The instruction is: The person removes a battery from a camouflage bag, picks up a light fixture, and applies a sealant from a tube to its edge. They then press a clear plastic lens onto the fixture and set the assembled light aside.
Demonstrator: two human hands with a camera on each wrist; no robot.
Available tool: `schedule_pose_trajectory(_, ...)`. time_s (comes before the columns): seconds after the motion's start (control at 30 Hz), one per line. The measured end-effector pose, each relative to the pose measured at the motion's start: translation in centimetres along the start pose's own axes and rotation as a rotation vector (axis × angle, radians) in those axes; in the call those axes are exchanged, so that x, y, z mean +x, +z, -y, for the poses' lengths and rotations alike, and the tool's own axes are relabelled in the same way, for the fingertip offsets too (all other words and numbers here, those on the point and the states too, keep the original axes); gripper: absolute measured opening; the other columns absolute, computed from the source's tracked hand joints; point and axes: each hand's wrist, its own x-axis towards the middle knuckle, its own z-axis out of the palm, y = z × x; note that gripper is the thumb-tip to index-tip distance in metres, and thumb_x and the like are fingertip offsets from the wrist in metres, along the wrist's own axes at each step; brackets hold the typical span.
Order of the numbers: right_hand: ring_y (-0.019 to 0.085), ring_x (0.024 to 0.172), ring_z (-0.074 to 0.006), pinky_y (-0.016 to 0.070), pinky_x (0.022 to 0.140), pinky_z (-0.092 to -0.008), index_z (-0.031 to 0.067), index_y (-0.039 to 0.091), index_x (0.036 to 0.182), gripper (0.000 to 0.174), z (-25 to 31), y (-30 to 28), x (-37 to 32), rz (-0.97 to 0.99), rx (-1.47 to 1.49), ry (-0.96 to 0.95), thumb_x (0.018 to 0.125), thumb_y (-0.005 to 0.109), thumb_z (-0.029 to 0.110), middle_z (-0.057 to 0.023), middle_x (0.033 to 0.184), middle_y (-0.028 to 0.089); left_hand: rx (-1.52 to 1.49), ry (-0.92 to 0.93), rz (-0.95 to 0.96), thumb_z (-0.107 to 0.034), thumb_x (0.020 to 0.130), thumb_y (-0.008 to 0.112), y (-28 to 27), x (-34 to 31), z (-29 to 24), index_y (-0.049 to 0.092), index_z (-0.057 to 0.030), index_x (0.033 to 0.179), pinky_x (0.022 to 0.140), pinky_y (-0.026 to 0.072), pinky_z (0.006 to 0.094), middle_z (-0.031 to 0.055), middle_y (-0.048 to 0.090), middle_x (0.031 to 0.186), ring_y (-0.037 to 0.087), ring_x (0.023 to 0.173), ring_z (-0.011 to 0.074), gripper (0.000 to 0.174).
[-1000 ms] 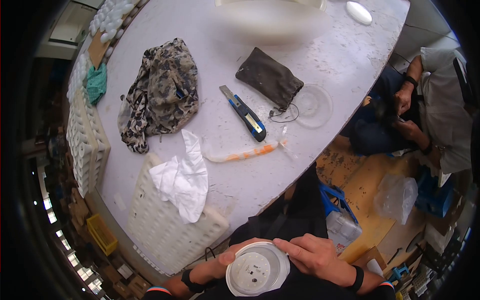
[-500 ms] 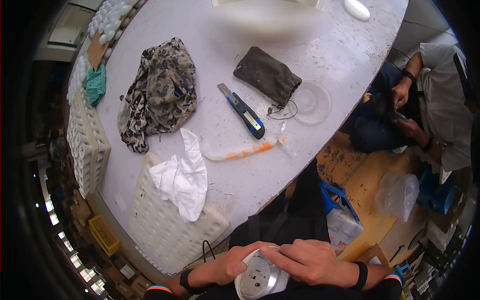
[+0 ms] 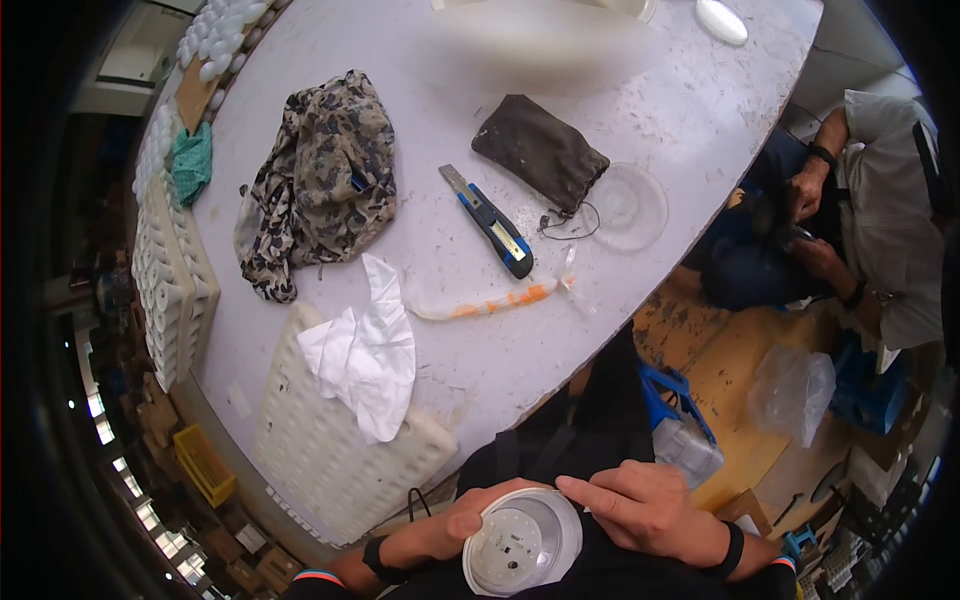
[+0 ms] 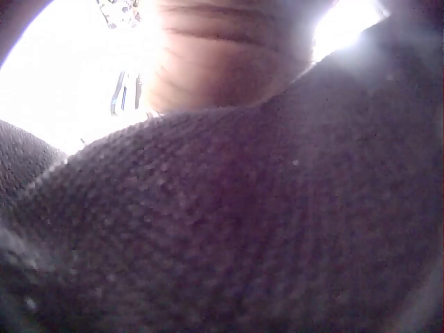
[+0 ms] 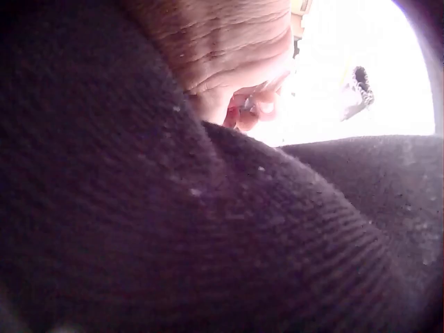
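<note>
In the head view my left hand (image 3: 455,525) grips a white cup-shaped LED lamp housing (image 3: 570,545), its thumb on the near side of the rim. Inside the housing sits a round LED circuit board (image 3: 508,548) with a dark part at its middle. My right hand (image 3: 645,515) is on the other side, one finger laid out straight to the far rim and the others folded back. Its underside is hidden. Both wrist views are mostly dark fabric, with part of the left hand (image 4: 222,62) and right hand (image 5: 222,48) showing.
On the table (image 3: 500,390) lie a utility knife (image 3: 490,225), a dark pouch (image 3: 540,150), a clear round cover (image 3: 630,205), a camouflage cloth (image 3: 330,180), a plastic wrapper (image 3: 490,305) and white tissue (image 3: 370,350) over a perforated tray (image 3: 330,450). A seated person (image 3: 800,220) is at right.
The housing tilted away and shifted right, then came back to show its open top. My right finger moved in over the rim and has drawn back to its far edge.
</note>
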Motion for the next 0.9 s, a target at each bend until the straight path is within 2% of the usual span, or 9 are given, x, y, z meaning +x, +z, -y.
schedule_pose_trajectory(0.2, 0.054, 0.058, -0.0117, 0.043, 0.045, -0.0243, 0.014, 0.064, 0.11, 0.049, 0.1, -0.2, 0.0, 0.092, -0.021, 0.041, 0.063, 0.068, 0.003, 0.0015, 0.073, 0.057, 0.022, 0.009, -0.018, -0.077, 0.071, 0.039, -0.1, 0.1, -0.1, 0.035, 0.0031, 0.13, 0.09, 0.0396, 0.0319, 0.0126, 0.054, 0.116, 0.052, 0.107, 0.0186, 0.1)
schedule_pose_trajectory(0.3, 0.054, 0.057, -0.0114, 0.0433, 0.045, -0.024, 0.0144, 0.064, 0.11, 0.048, 0.1, 0.0, 0.0, 0.124, -0.036, 0.017, 0.063, 0.067, 0.004, 0.0016, 0.074, 0.057, 0.112, 0.004, -0.031, -0.079, 0.071, 0.035, 0.0, 0.0, -0.8, 0.036, 0.0019, 0.131, 0.088, 0.0411, 0.0321, 0.0127, 0.055, 0.113, 0.054, 0.104, 0.0186, 0.101)
schedule_pose_trajectory(0.37, 0.053, 0.056, -0.011, 0.0433, 0.045, -0.0234, 0.0138, 0.063, 0.111, 0.05, 0.5, -0.5, 0.5, 0.16, -0.132, -0.036, 0.062, 0.066, 0.005, 0.002, 0.073, 0.057, 0.317, 0.001, -0.038, -0.081, 0.072, 0.03, 0.4, -0.1, -2.2, 0.035, 0.0004, 0.131, 0.085, 0.0432, 0.0326, 0.0142, 0.056, 0.11, 0.057, 0.1, 0.0218, 0.101)
schedule_pose_trajectory(0.47, 0.051, 0.055, -0.0105, 0.043, 0.045, -0.023, 0.0123, 0.062, 0.113, 0.053, 1.0, -1.1, 0.9, 0.168, -0.164, -0.068, 0.06, 0.065, 0.006, 0.0023, 0.074, 0.056, 0.472, 0.006, -0.03, -0.081, 0.073, 0.027, 0.6, -0.4, -2.7, 0.034, -0.0008, 0.131, 0.083, 0.0446, 0.033, 0.0164, 0.057, 0.109, 0.058, 0.099, 0.0257, 0.1)
schedule_pose_trajectory(0.57, 0.05, 0.055, -0.01, 0.0423, 0.044, -0.0226, 0.0106, 0.062, 0.114, 0.056, 1.9, -2.0, 2.4, 0.214, -0.122, -0.13, 0.058, 0.065, 0.006, 0.0026, 0.075, 0.055, 0.475, 0.032, 0.029, -0.08, 0.074, 0.025, 0.6, 0.0, -2.6, 0.033, -0.0014, 0.132, 0.081, 0.0458, 0.0337, 0.0178, 0.057, 0.106, 0.059, 0.098, 0.0283, 0.098)
schedule_pose_trajectory(0.67, 0.049, 0.055, -0.0097, 0.042, 0.044, -0.0222, 0.0102, 0.062, 0.114, 0.057, 1.7, -1.3, 2.0, 0.145, -0.056, -0.136, 0.057, 0.064, 0.008, 0.0021, 0.077, 0.055, 0.469, 0.028, -0.001, -0.08, 0.074, 0.025, 1.3, -0.1, -3.2, 0.033, -0.001, 0.132, 0.081, 0.046, 0.034, 0.0179, 0.058, 0.105, 0.059, 0.097, 0.028, 0.098)
schedule_pose_trajectory(0.9, 0.049, 0.056, -0.0094, 0.0421, 0.045, -0.0216, 0.0086, 0.061, 0.113, 0.054, 1.2, -1.5, 1.8, 0.176, -0.139, -0.135, 0.059, 0.063, 0.009, 0.0021, 0.079, 0.055, 0.424, 0.019, 0.013, -0.079, 0.075, 0.029, 0.5, -0.2, -2.1, 0.034, 0.0003, 0.132, 0.083, 0.0448, 0.0338, 0.0165, 0.056, 0.11, 0.058, 0.1, 0.026, 0.098)
